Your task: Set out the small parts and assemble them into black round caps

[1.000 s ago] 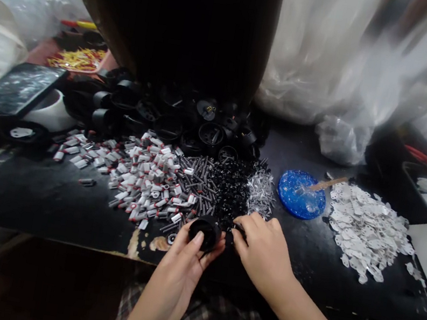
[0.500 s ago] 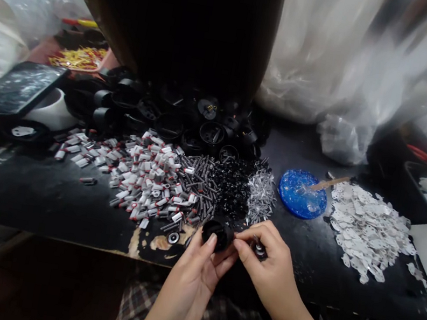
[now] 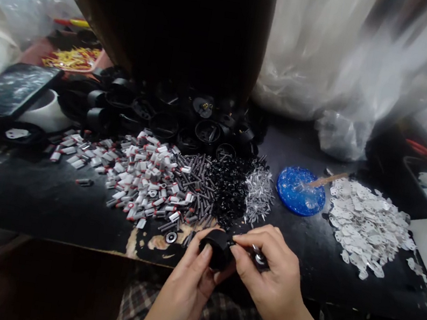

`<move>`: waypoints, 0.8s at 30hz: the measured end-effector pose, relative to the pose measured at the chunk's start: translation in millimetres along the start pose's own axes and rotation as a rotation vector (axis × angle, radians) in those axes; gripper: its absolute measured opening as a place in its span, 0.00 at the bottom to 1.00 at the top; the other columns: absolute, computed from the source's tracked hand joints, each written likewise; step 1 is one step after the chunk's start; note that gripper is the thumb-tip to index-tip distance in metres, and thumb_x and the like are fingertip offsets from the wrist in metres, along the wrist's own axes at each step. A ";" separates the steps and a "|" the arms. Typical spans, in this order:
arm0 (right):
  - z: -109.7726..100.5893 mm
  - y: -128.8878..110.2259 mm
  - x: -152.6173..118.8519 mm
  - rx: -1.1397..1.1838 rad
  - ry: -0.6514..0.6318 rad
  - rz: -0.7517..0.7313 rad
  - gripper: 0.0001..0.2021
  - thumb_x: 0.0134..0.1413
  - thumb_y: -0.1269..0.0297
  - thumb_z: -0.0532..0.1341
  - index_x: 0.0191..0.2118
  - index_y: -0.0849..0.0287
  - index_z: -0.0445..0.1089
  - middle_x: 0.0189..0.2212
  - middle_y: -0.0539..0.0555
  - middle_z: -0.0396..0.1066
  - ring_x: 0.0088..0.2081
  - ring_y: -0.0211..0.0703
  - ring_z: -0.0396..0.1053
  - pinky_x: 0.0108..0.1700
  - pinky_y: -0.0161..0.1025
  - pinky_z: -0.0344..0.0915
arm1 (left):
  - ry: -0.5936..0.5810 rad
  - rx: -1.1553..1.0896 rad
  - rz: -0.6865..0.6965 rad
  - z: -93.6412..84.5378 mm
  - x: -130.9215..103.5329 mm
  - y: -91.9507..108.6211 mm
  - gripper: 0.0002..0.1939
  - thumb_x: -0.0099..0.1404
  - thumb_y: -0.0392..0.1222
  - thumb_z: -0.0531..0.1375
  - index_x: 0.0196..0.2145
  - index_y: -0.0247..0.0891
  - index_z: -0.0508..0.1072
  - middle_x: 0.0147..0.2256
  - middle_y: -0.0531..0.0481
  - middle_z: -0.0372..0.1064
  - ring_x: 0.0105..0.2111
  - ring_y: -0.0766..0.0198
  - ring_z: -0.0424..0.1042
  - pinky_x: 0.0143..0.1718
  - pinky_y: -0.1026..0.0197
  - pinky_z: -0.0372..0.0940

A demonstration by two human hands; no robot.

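A round black plastic housing (image 3: 218, 249) sits in my left hand (image 3: 189, 283), thumb at its near rim and fingers curled around it. My right hand (image 3: 275, 279) pinches at the housing's right side; a tiny dark piece shows between thumb and forefinger, too small to name. Deeper in the same hand a dark, shiny metal-tipped object (image 3: 259, 256) is tucked, its kind unclear. Just beyond the hands lie heaps of small black parts (image 3: 228, 190), silver pins (image 3: 259, 194) and springs (image 3: 202, 188). A small ring-shaped part (image 3: 171, 237) rests near the bench edge.
White-and-red cylinders (image 3: 152, 182) are heaped left of the springs, with black housings (image 3: 164, 124) behind. To the right are a blue dish (image 3: 299, 196) of clear paste with a wooden stick (image 3: 328, 179), and a heap of white plates (image 3: 370, 224). Plastic bags (image 3: 341, 132) stand behind.
The housing has tilted in my left hand, so its outer side shows more and its opening less. My right fingers remain at its right side. The view has shifted slightly.
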State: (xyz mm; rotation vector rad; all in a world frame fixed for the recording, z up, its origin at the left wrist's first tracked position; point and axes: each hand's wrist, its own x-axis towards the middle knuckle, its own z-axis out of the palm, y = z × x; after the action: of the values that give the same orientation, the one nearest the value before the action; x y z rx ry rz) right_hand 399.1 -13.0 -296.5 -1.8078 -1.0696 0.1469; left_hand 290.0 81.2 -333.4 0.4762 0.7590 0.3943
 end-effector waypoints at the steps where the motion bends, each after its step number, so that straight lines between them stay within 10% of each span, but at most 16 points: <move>1: 0.6 -0.1 -0.4 -0.010 -0.002 -0.006 0.03 0.61 0.70 0.61 0.39 0.56 0.71 0.32 0.48 0.72 0.35 0.38 0.68 0.39 0.38 0.61 | 0.013 0.011 -0.019 -0.3 -0.4 -1.1 0.15 0.54 0.46 0.72 0.41 0.47 0.79 0.41 0.54 0.76 0.31 0.72 0.73 0.33 0.74 0.70; 6: -2.2 -2.8 -0.6 0.056 -0.059 0.040 0.02 0.61 0.69 0.61 0.38 0.56 0.70 0.32 0.49 0.72 0.36 0.38 0.68 0.40 0.37 0.62 | -0.019 0.048 -0.066 -5.1 1.7 -1.7 0.16 0.56 0.48 0.71 0.43 0.48 0.78 0.41 0.54 0.74 0.33 0.72 0.71 0.34 0.74 0.67; 12: -18.2 -12.0 5.4 0.390 -0.323 0.495 0.06 0.58 0.63 0.64 0.33 0.57 0.67 0.29 0.47 0.67 0.31 0.35 0.65 0.34 0.32 0.63 | -0.284 0.180 -0.157 -11.5 6.0 11.5 0.11 0.61 0.48 0.67 0.39 0.42 0.78 0.36 0.51 0.71 0.33 0.68 0.71 0.37 0.67 0.68; 24: -19.9 -14.9 0.7 0.264 -0.280 0.373 0.08 0.60 0.65 0.62 0.29 0.57 0.67 0.28 0.48 0.68 0.32 0.36 0.66 0.36 0.32 0.63 | -0.289 0.168 -0.187 -5.4 1.6 13.6 0.13 0.60 0.48 0.68 0.40 0.41 0.77 0.32 0.51 0.70 0.30 0.67 0.70 0.31 0.67 0.68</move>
State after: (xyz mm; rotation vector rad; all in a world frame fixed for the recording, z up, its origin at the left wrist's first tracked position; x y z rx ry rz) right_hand 401.2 -24.3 -274.5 -1.7579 -0.8423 0.7502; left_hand 284.8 94.6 -330.3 0.6001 0.5513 0.0833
